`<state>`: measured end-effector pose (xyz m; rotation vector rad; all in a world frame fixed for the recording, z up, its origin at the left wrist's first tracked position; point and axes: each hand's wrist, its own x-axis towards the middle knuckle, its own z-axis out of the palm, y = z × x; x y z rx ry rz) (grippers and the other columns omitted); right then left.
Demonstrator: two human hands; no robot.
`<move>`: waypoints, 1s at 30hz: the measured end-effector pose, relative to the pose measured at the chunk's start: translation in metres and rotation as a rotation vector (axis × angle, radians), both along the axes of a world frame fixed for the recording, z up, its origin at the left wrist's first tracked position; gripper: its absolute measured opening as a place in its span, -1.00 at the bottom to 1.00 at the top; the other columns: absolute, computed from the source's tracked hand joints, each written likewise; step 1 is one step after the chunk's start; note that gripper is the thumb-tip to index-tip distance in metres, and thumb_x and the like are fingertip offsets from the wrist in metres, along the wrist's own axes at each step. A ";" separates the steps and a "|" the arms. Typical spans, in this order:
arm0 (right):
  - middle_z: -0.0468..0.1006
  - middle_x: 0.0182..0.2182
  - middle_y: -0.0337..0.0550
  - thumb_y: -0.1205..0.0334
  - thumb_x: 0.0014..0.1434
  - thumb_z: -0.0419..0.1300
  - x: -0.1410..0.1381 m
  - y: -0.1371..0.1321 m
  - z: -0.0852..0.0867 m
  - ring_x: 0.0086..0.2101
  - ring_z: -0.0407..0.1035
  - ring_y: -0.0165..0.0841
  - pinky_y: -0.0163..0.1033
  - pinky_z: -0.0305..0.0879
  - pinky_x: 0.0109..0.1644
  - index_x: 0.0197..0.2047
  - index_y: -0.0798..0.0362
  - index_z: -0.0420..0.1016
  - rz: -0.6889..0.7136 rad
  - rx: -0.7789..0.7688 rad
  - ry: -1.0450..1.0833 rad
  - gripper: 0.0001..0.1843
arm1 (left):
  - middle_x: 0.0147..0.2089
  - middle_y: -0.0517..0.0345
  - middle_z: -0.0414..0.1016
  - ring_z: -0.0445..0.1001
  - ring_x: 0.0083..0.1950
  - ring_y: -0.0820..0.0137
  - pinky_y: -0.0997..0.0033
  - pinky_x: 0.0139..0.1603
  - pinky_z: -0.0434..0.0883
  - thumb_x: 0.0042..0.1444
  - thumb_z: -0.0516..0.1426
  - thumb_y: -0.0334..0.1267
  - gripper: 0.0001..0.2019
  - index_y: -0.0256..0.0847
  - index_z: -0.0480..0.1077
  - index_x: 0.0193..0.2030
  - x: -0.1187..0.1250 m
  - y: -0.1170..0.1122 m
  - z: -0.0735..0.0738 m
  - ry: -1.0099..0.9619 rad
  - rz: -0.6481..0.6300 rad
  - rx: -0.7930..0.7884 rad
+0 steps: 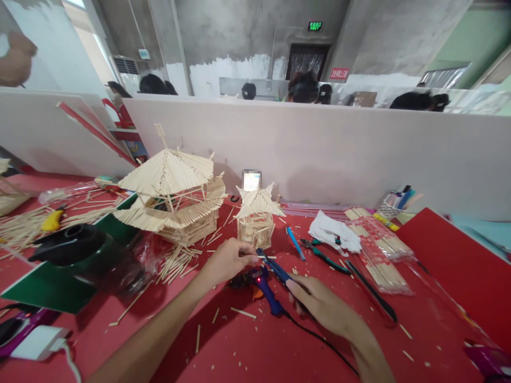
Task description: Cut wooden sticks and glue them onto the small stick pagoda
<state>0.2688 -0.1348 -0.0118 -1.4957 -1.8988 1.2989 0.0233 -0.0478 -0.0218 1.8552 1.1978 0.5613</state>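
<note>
Listing by the head view, every place taken from the small stick pavilion (257,215), which stood upright on the red table (279,346) at the foot of the pale partition (319,143).

- Left hand (229,260): just in front of the pavilion, to its left. Thumb and fingertips were pinched shut on one thin stick (268,257), held level by one end, probably so that the free end met the nozzle.
- Right hand (319,306): in front of the pavilion, to its right. It was closed around the rear of the blue glue gun (273,276), whose nozzle pointed up toward the stick. The grip looked set for steering the tip.
- Glue gun: a red lamp glowed on its body. Its black cable (323,343) trailed away from the pavilion toward the person, clear of the work.
- Large stick pavilion (173,199): left of the small one, standing apart.
- Loose sticks (175,263): scattered in front of the large model, near the left hand and likely there for ready picking.
- Blue pen (295,243), pliers (325,256) and white cloth (333,231): right of the pavilion, laid flat within the right hand's reach.
- Wrapped stick bundles (379,244): further right, beyond the cloth.
- Black-lidded jar (80,250) on a green board (48,290): well to the left, past the large model.
- Another person's hand (16,56): far up and left, apart from everything above.
</note>
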 end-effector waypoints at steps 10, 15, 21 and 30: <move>0.47 -0.55 -0.27 -0.10 0.39 -0.13 -0.007 0.000 0.007 -0.47 0.43 -0.29 -0.23 0.24 -0.27 -0.24 0.02 0.44 -0.018 0.037 -0.106 -0.53 | -0.42 0.18 0.54 0.40 -0.35 0.37 0.47 -0.27 0.29 0.10 0.16 -0.12 -0.74 -0.25 0.57 -0.35 0.001 -0.002 0.008 0.072 -0.011 0.053; 0.46 -0.57 -0.24 -0.09 0.40 -0.21 -0.006 0.000 0.003 -0.41 0.44 -0.24 -0.20 0.22 -0.26 -0.32 -0.01 0.37 -0.027 0.084 -0.190 -0.51 | -0.42 0.19 0.56 0.41 -0.35 0.37 0.47 -0.28 0.26 0.10 0.16 -0.17 -0.80 -0.21 0.58 -0.34 0.007 -0.007 0.017 0.157 0.019 0.102; 0.42 -0.61 -0.27 -0.14 0.40 -0.28 -0.006 -0.004 -0.009 -0.51 0.41 -0.27 -0.19 0.24 -0.25 -0.37 -0.04 0.31 -0.042 0.058 -0.161 -0.46 | -0.45 0.19 0.56 0.41 -0.40 0.39 0.47 -0.35 0.21 0.10 0.14 -0.27 -0.83 -0.18 0.58 -0.37 0.016 -0.016 0.027 0.244 0.038 0.184; 0.62 -0.31 0.02 -0.17 0.38 -0.31 0.000 0.002 -0.024 -0.24 0.49 -0.14 -0.13 0.28 -0.14 -0.29 0.02 0.47 -0.081 0.224 -0.181 -0.34 | -0.48 0.17 0.51 0.38 -0.42 0.37 0.45 -0.35 0.18 0.16 0.09 -0.24 -0.77 -0.19 0.54 -0.41 0.017 -0.008 0.033 0.220 0.017 0.202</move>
